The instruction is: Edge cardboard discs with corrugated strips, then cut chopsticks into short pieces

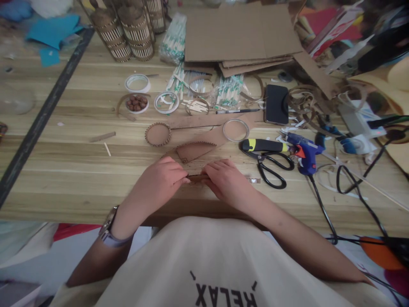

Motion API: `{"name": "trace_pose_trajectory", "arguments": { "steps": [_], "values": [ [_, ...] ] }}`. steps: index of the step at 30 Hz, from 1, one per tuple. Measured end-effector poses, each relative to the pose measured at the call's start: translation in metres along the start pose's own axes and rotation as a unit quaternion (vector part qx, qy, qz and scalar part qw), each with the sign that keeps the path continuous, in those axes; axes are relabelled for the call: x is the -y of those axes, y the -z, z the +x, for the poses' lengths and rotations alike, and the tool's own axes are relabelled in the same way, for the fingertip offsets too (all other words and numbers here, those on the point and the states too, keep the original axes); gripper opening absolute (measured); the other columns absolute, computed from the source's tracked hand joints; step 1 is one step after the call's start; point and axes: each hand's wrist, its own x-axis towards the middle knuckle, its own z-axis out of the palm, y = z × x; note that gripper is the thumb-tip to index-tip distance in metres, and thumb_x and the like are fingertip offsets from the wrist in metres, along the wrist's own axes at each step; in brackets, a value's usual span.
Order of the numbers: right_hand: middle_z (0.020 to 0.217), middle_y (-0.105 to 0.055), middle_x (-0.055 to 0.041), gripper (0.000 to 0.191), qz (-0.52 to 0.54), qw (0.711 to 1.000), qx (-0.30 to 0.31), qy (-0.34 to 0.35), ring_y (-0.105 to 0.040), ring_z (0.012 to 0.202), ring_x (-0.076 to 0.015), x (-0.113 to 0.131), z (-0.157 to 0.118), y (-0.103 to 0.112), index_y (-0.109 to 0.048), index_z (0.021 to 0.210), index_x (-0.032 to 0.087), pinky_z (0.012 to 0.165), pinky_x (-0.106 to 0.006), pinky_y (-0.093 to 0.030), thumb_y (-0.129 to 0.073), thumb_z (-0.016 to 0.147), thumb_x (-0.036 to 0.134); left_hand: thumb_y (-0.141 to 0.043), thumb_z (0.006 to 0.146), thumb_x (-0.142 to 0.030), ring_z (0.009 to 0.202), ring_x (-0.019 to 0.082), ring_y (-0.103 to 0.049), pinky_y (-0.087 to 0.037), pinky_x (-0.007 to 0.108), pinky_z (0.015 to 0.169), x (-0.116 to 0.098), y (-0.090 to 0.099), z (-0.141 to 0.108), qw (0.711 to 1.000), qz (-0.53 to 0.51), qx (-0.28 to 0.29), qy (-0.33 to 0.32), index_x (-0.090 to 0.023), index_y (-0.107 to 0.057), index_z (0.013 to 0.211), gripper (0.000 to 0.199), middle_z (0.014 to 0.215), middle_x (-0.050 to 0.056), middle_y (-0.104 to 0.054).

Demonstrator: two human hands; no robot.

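A narrow brown cardboard strip [195, 178] lies between my hands near the table's front edge. My left hand [166, 181] pinches its left end, fingers closed. On the strip's right end, my right hand [225, 181] is closed too, thumb below and fingers on top. Just beyond them is a curved cardboard piece [196, 152] with a dark notched edge. Farther out sit a cardboard ring with a beaded rim [158, 134] and a grey ring [235, 130] on a cardboard strip.
Black scissors [273, 170], a yellow-black tool [265, 145] and a blue glue gun [305, 149] with its cable lie right. Behind are a phone [276, 103], a bowl of brown balls [136, 103], tape rolls, bundled sticks, cardboard sheets [239, 34] and slatted cylinders [137, 36].
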Motion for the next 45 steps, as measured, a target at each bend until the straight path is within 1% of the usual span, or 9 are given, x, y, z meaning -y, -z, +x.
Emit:
{"name": "trace_pose_trajectory", "arguments": {
  "steps": [4,9,13,20,32,39,41,42,45],
  "values": [
    [0.089,-0.069,-0.0086,0.009,-0.005,1.000,0.004,-0.004,-0.061,0.087,-0.0232,0.001,-0.001,0.000,-0.061,0.092,0.015,0.082,-0.035,-0.035,-0.053,0.095,0.017,-0.054,0.096,-0.020,0.078,0.022,-0.060,-0.049,0.034,0.071,0.001,-0.005,-0.004,1.000,-0.007,-0.006,0.017,-0.015,-0.071,0.079,0.024,0.079,0.005,-0.072],
    [0.091,-0.070,-0.0080,0.008,-0.007,1.000,0.008,-0.003,-0.061,0.089,-0.0237,0.002,-0.001,0.000,-0.062,0.095,0.015,0.084,-0.035,-0.035,-0.055,0.093,0.014,-0.053,0.097,-0.020,0.083,0.021,-0.063,-0.052,0.035,0.074,0.001,-0.011,-0.009,0.997,-0.042,-0.045,0.047,-0.017,-0.071,0.099,0.018,0.089,0.006,-0.074],
    [0.091,-0.069,-0.0087,0.008,-0.009,1.000,0.009,-0.005,-0.061,0.089,-0.0239,0.001,-0.002,-0.001,-0.062,0.095,0.014,0.083,-0.036,-0.035,-0.054,0.094,0.015,-0.054,0.096,-0.020,0.083,0.020,-0.066,-0.054,0.033,0.075,0.001,-0.011,-0.010,0.995,-0.066,-0.042,0.057,-0.017,-0.071,0.095,0.017,0.087,0.006,-0.074],
    [0.091,-0.069,-0.0074,0.010,-0.019,1.000,0.009,-0.002,-0.060,0.089,-0.0235,0.001,-0.002,-0.002,-0.062,0.095,0.015,0.084,-0.034,-0.033,-0.052,0.096,0.017,-0.057,0.095,-0.022,0.082,0.019,-0.069,-0.054,0.030,0.073,0.001,-0.010,-0.010,0.989,-0.104,-0.028,0.105,-0.019,-0.072,0.094,0.016,0.089,0.004,-0.075],
    [0.091,-0.069,-0.0084,0.010,-0.013,1.000,0.005,0.012,-0.060,0.088,-0.0238,0.001,-0.001,-0.002,-0.062,0.096,0.016,0.084,-0.036,-0.035,-0.052,0.094,0.014,-0.057,0.094,-0.019,0.085,0.020,-0.069,-0.056,0.032,0.074,0.005,-0.009,-0.004,0.993,-0.089,-0.026,0.073,-0.020,-0.076,0.097,0.020,0.093,0.005,-0.076],
    [0.089,-0.068,-0.0083,0.009,-0.001,1.000,-0.009,0.010,-0.060,0.088,-0.0237,0.000,-0.002,-0.003,-0.061,0.093,0.016,0.083,-0.036,-0.035,-0.052,0.093,0.014,-0.058,0.092,-0.019,0.088,0.022,-0.069,-0.056,0.036,0.077,0.003,-0.009,-0.001,0.992,-0.096,-0.009,0.083,-0.020,-0.076,0.096,0.018,0.094,0.006,-0.077],
    [0.088,-0.068,-0.0079,0.008,0.002,1.000,-0.010,0.004,-0.060,0.087,-0.0237,0.000,-0.002,-0.003,-0.061,0.093,0.016,0.083,-0.036,-0.035,-0.053,0.093,0.015,-0.063,0.091,-0.026,0.094,0.024,-0.068,-0.055,0.039,0.082,0.001,-0.007,-0.002,0.988,-0.116,-0.006,0.107,-0.019,-0.074,0.105,0.019,0.101,0.007,-0.076],
    [0.088,-0.068,-0.0076,0.008,0.004,1.000,-0.010,0.003,-0.060,0.087,-0.0235,-0.001,-0.003,-0.003,-0.061,0.092,0.016,0.084,-0.036,-0.035,-0.053,0.094,0.015,-0.066,0.089,-0.030,0.097,0.025,-0.068,-0.055,0.040,0.084,0.000,-0.006,-0.003,0.983,-0.133,-0.006,0.129,-0.020,-0.072,0.112,0.026,0.105,0.008,-0.076],
    [0.086,-0.068,-0.0069,0.009,0.018,1.000,-0.014,0.003,-0.060,0.086,-0.0229,-0.002,-0.004,-0.002,-0.061,0.090,0.016,0.083,-0.035,-0.034,-0.052,0.094,0.017,-0.065,0.089,-0.042,0.100,0.024,-0.069,-0.057,0.037,0.078,-0.001,-0.001,-0.007,0.951,-0.211,-0.022,0.225,-0.022,-0.064,0.125,0.041,0.112,0.008,-0.074]
  ]
}}
